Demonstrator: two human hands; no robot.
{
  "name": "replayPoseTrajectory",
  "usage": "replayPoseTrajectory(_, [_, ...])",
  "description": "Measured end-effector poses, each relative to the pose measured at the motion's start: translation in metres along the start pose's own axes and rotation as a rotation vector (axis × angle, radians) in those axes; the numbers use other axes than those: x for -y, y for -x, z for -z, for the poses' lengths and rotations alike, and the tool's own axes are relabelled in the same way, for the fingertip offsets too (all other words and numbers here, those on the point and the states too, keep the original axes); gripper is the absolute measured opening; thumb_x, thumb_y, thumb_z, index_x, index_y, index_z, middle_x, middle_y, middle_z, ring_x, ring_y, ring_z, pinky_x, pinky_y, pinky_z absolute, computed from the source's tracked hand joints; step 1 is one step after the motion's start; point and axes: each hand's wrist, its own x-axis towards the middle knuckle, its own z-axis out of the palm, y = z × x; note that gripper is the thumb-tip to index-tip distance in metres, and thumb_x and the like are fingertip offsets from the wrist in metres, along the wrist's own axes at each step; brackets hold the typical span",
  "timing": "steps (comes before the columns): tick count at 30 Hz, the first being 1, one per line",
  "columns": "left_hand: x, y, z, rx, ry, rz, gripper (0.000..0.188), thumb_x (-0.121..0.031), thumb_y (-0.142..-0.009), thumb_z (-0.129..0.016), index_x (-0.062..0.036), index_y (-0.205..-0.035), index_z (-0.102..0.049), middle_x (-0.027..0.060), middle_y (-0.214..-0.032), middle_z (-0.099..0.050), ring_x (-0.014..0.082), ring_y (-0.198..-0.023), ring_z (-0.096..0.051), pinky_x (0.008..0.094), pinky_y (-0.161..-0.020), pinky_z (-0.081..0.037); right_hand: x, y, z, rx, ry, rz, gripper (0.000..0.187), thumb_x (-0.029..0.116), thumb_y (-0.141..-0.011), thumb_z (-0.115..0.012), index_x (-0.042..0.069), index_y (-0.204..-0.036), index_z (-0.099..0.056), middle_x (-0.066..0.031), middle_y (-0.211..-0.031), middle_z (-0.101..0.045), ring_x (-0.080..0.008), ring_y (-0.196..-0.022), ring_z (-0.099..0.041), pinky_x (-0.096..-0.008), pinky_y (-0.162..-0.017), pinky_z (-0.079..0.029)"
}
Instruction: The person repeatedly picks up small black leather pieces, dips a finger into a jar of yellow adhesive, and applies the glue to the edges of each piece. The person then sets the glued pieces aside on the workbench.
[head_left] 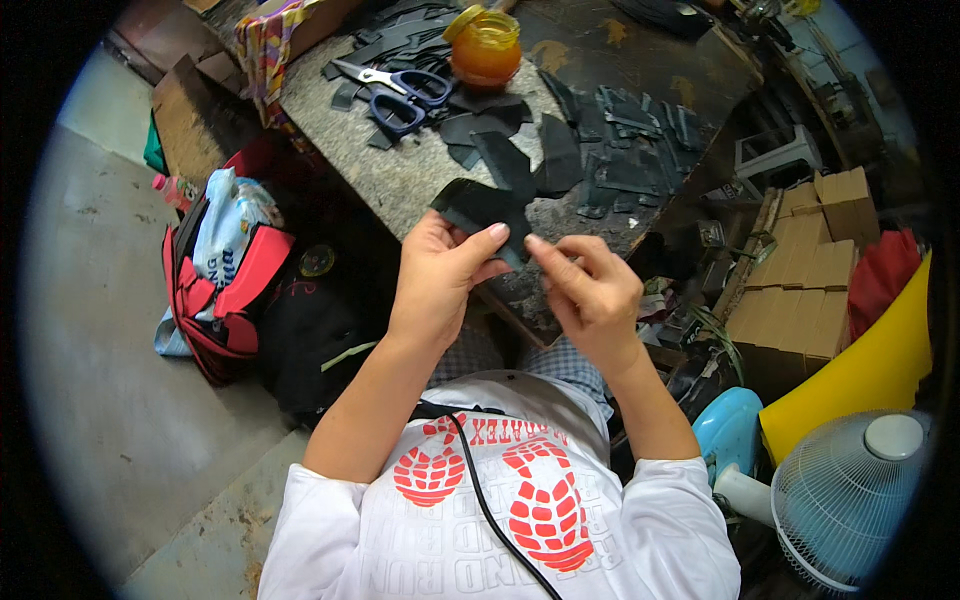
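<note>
A piece of dark, thin sheet material (477,204), like fabric or leather, is held up over the near edge of the worktable. Its left part is gripped by my left hand (440,265), thumb on top and fingers beneath. At the piece's right edge, my right hand (590,290) is closed, with its index fingertip and thumb at the material. Just beyond lie more dark cut pieces (558,155). Scissors with blue handles (398,92) rest open on the table to the left, beside a glass jar of orange stuff (486,50) with a yellow lid tilted at its mouth.
Stacks of dark cut pieces (635,150) cover the right of the worktable (370,180). Left of it sits a black bag with red-edged pieces (255,270). To the right are cardboard boxes (800,270), a yellow sheet (850,370) and a fan (850,500).
</note>
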Motion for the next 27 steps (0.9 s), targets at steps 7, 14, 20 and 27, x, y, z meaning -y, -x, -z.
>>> replayPoseTrajectory(7, [-0.008,-0.003,0.004,0.047,-0.122,-0.024,0.027,-0.003,-0.091,-0.072,-0.0015,-0.116,-0.063,0.0078,-0.104,-0.073,0.0117,-0.086,-0.071,0.023,-0.068,-0.059,-0.012,0.003,0.016,-0.064,-0.114,-0.207,0.034,0.001,-0.075,-0.072,0.011,-0.108,-0.075,-0.0103,-0.098,-0.066,-0.0269,-0.075,-0.067,-0.0362,-0.068,-0.055])
replayPoseTrajectory(14, [0.011,0.006,-0.015,0.295,-0.469,0.052,0.028,-0.005,-0.088,-0.076,-0.0003,-0.115,-0.067,0.0036,-0.095,-0.072,0.0082,-0.078,-0.067,0.0228,-0.065,-0.056,-0.013,-0.001,0.021,-0.028,-0.745,-0.483,0.065,-0.002,-0.088,-0.066,0.006,-0.149,-0.044,-0.0082,-0.107,-0.067,-0.0137,-0.098,-0.065,-0.0269,-0.088,-0.052])
replayPoseTrajectory(20, [-0.009,-0.021,0.006,-0.096,-1.11,-0.892,0.02,-0.005,-0.084,-0.076,-0.0022,-0.102,-0.068,0.0111,-0.09,-0.067,0.027,-0.082,-0.064,0.0368,-0.077,-0.053,-0.085,-0.026,0.062,-0.287,-0.527,-0.513,0.061,-0.004,-0.087,-0.069,0.006,-0.145,-0.049,-0.0036,-0.102,-0.064,-0.0097,-0.089,-0.061,-0.0235,-0.084,-0.051])
replayPoseTrajectory(27, [0.001,-0.044,0.011,-0.104,-1.502,-1.136,0.034,-0.003,-0.077,-0.077,-0.0053,-0.109,-0.066,0.012,-0.11,-0.06,0.033,-0.109,-0.053,0.0429,-0.094,-0.047,-0.214,-0.09,0.045,-0.275,-0.27,-0.603,0.05,0.001,-0.092,-0.064,0.006,-0.141,-0.055,-0.0068,-0.094,-0.069,-0.0103,-0.075,-0.062,-0.0268,-0.066,-0.051])
